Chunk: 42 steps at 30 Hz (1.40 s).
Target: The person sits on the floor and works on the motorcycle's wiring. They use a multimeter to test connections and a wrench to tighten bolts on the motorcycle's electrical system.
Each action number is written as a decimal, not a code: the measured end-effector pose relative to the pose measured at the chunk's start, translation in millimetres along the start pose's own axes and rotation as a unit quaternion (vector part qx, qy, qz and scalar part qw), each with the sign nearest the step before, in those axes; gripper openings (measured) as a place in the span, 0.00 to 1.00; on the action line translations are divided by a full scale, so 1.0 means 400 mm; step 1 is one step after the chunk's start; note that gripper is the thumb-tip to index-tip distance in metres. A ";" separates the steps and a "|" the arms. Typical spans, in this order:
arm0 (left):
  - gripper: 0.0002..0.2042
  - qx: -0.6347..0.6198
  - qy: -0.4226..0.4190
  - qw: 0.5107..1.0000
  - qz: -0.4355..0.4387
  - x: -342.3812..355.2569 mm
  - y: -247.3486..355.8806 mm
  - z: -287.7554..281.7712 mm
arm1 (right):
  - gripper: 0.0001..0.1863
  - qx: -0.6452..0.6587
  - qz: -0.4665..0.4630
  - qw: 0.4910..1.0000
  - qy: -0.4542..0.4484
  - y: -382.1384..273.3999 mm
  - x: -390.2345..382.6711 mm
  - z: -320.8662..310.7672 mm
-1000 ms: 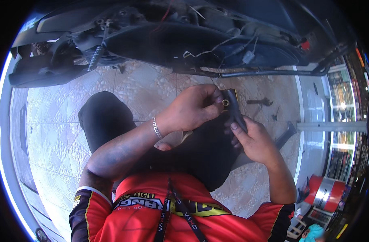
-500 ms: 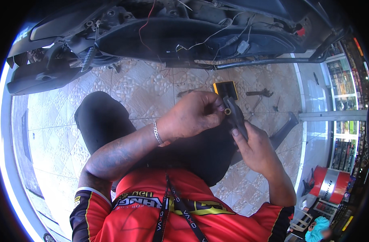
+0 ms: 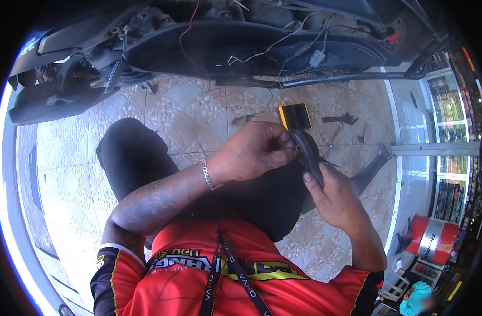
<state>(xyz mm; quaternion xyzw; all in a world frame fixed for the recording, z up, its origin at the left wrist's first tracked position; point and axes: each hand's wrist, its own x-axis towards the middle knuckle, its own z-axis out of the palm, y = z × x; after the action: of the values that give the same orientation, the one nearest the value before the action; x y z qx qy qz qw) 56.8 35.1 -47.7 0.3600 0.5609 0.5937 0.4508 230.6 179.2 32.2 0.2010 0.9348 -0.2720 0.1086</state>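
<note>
A dark curved part (image 3: 307, 150), its kind unclear, is held over my lap. My right hand (image 3: 336, 195) grips its lower end, with the thumb laid along it. Fingers bent in a pinch, my left hand (image 3: 254, 151) is at the part's upper end. A bit of brass colour shows beside those fingertips. Whether they pinch the brass piece or the edge of the dark part, I cannot make out. The fingers of my right hand behind the part are mostly hidden.
Beyond my hands, a yellow-edged black box (image 3: 295, 116) and an adjustable wrench (image 3: 339, 119) lie on the tiled floor. A vehicle's dark body (image 3: 198, 52) spans the far side, with a red wire (image 3: 191, 31) and a connector (image 3: 318, 58) hanging loose. A red drum (image 3: 442, 240) stands at right.
The dark part has turned slightly, so the brass ring that faced me is now mostly hidden. Both hands have shifted only a little.
</note>
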 end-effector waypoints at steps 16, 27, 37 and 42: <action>0.05 0.035 -0.002 0.999 0.018 0.002 -0.009 -0.005 | 0.19 0.016 -0.007 1.000 0.002 0.013 0.001 0.022; 0.06 0.027 -0.005 1.000 -0.001 0.000 -0.015 -0.001 | 0.17 0.027 -0.017 0.999 0.009 0.015 -0.004 0.031; 0.06 0.029 -0.009 1.000 0.007 0.003 -0.020 0.003 | 0.17 0.029 -0.013 0.999 0.009 0.014 -0.006 0.028; 0.06 0.036 -0.007 0.999 0.001 0.006 -0.028 0.009 | 0.21 -0.033 0.004 0.999 0.001 0.010 -0.006 0.028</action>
<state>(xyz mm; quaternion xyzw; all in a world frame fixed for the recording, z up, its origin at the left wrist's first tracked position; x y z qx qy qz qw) 60.8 38.0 -58.4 0.3806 0.5781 0.5712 0.4412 235.4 175.2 21.8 0.2013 0.9425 -0.2406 0.1153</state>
